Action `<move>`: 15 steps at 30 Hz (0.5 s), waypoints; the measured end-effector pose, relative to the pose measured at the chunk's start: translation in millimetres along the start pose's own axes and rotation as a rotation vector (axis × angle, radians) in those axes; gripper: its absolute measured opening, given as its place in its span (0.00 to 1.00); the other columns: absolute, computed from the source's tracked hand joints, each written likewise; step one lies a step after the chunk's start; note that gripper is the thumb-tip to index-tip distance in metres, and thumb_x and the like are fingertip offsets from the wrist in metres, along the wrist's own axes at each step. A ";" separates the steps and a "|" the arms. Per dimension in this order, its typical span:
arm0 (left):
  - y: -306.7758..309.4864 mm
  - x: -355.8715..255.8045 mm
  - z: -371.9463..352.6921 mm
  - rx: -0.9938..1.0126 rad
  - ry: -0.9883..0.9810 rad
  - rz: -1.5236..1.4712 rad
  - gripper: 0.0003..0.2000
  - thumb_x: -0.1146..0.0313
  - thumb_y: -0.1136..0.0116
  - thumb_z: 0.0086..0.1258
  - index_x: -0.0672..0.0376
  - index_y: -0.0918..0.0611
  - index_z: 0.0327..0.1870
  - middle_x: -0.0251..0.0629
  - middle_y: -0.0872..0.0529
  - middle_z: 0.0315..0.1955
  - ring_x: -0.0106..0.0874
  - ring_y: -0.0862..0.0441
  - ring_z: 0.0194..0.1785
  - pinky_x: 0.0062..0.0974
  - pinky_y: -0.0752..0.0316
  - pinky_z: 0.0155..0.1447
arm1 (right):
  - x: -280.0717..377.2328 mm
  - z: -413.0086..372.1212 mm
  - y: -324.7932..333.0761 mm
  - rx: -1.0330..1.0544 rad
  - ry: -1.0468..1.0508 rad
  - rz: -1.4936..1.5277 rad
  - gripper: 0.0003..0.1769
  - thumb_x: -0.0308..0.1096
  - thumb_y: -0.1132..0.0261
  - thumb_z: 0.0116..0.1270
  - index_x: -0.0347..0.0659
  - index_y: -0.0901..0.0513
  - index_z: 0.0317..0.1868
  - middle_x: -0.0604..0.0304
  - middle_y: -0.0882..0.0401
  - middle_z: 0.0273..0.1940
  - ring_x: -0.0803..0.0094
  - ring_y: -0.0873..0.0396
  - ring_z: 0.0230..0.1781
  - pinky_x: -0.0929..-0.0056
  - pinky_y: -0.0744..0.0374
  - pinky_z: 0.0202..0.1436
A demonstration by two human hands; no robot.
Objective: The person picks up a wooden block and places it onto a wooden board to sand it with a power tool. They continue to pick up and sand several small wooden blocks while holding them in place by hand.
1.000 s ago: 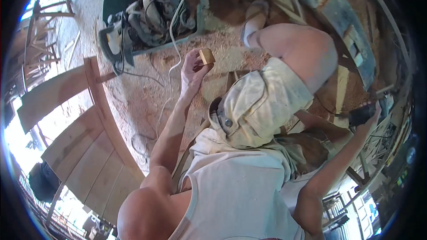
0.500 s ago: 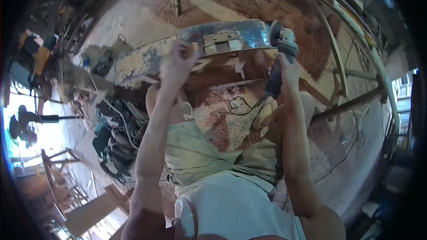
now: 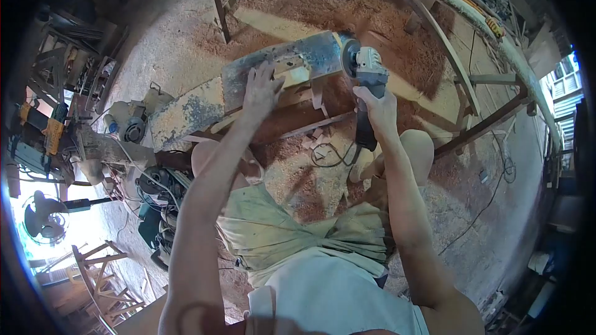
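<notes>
My right hand [image 3: 379,110] is closed around the body of an angle grinder [image 3: 371,65]. Its disc [image 3: 351,58] stands at the right end of a narrow bench [image 3: 323,46] with a worn, dark, paint-stained top. Fingers stretched out and apart, my left hand [image 3: 262,92] is over the front of the bench. Close to its fingertips lies a small pale wooden block [image 3: 300,75], with other small wood pieces beside it partly hidden by the hand. The grinder's cord [image 3: 335,160] loops on the floor below.
Wood shavings [image 3: 313,201] cover the floor between my legs and behind the bench. A curved wooden frame [image 3: 456,49] rises at the right. On the left are a tangle of machines [image 3: 158,189], a yellow power tool [image 3: 54,136] and a fan [image 3: 45,216].
My left hand has opened from a pinch on a small wooden piece and now spreads over the bench. The view has shifted, and the grinder appears farther left and turned.
</notes>
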State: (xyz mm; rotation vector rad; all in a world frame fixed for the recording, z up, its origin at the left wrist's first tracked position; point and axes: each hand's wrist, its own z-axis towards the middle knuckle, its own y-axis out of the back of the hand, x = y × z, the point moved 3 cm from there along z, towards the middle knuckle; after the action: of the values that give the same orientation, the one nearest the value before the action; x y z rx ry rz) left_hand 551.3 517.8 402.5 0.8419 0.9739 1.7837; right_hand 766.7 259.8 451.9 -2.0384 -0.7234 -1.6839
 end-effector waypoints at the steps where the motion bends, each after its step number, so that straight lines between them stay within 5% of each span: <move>1: -11.0 10.7 -1.9 0.047 0.058 -0.149 0.22 0.57 0.21 0.73 0.52 0.08 0.65 0.46 0.16 0.70 0.46 0.20 0.76 0.52 0.22 0.77 | -1.7 -0.2 0.6 0.002 0.009 -0.079 0.21 0.45 0.20 0.67 0.36 0.13 0.47 0.60 0.15 0.33 0.72 0.15 0.29 0.69 0.19 0.36; 3: -44.3 30.3 -6.8 0.135 0.171 -0.438 0.19 0.60 0.22 0.74 0.51 0.06 0.64 0.39 0.18 0.77 0.45 0.25 0.83 0.50 0.24 0.81 | -7.8 0.6 -2.0 -0.008 0.075 -0.237 0.23 0.46 0.20 0.66 0.35 0.13 0.49 0.57 0.13 0.35 0.69 0.13 0.32 0.66 0.18 0.40; 6: -50.4 37.2 -13.3 0.072 0.242 -0.586 0.18 0.59 0.23 0.74 0.50 0.06 0.63 0.39 0.15 0.73 0.41 0.23 0.80 0.46 0.25 0.82 | -21.9 -3.3 -11.9 -0.036 0.181 -0.471 0.27 0.48 0.21 0.65 0.32 0.13 0.52 0.49 0.08 0.39 0.58 0.08 0.39 0.59 0.15 0.48; 9: -24.8 35.1 -9.0 0.099 0.156 -0.427 0.18 0.60 0.23 0.75 0.48 0.05 0.63 0.37 0.13 0.70 0.41 0.21 0.78 0.43 0.24 0.81 | -21.6 -12.1 -29.3 0.036 0.136 -0.644 0.36 0.51 0.21 0.64 0.31 0.15 0.62 0.36 0.05 0.48 0.39 0.06 0.54 0.49 0.14 0.60; 15: -55.9 52.8 -1.5 0.085 0.263 -0.565 0.18 0.57 0.26 0.77 0.44 0.06 0.65 0.37 0.14 0.72 0.41 0.22 0.79 0.44 0.27 0.83 | -21.8 -17.0 -61.5 0.106 0.184 -0.830 0.38 0.54 0.22 0.65 0.34 0.19 0.66 0.31 0.07 0.49 0.31 0.09 0.54 0.39 0.13 0.61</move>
State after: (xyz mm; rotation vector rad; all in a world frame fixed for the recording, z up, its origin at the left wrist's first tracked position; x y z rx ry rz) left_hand 552.9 581.7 359.8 0.3290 1.3132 1.3833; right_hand 712.5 295.0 432.6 -1.5560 -1.7030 -2.1357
